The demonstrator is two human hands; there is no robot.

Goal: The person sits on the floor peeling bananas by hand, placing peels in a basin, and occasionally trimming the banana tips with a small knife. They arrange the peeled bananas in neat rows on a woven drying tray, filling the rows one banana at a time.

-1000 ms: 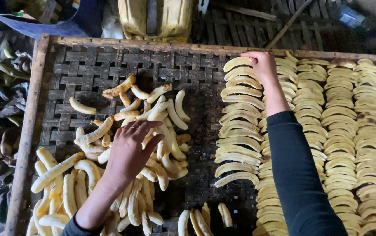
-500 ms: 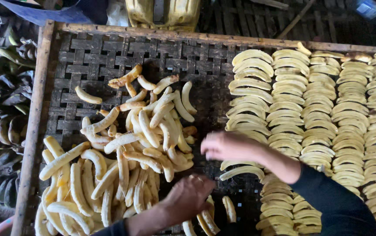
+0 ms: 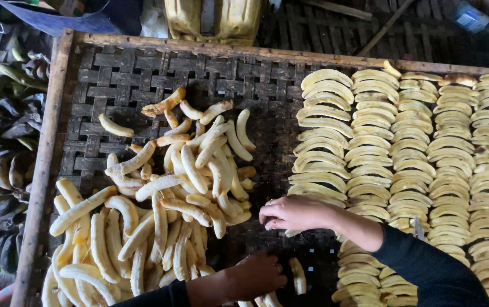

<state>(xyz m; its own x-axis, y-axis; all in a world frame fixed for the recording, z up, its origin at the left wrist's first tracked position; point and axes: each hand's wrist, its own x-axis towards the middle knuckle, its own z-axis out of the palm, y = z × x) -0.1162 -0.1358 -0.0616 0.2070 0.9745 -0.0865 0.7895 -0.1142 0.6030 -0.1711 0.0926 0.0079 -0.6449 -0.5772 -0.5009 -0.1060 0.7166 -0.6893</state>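
Fingers [image 3: 267,219] beside peeled bananas [image 3: 165,199], woven tray [image 3: 125,79]

hands [image 3: 290,213]: 2 | banana rows [image 3: 369,159]: 5 | loose pile [image 3: 165,193]: 1 | tray [image 3: 45,159]: 1

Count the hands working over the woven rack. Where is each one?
2. The right hand is at the foot of the leftmost banana row; the left hand is lower, beside the loose pile. None seem hidden.
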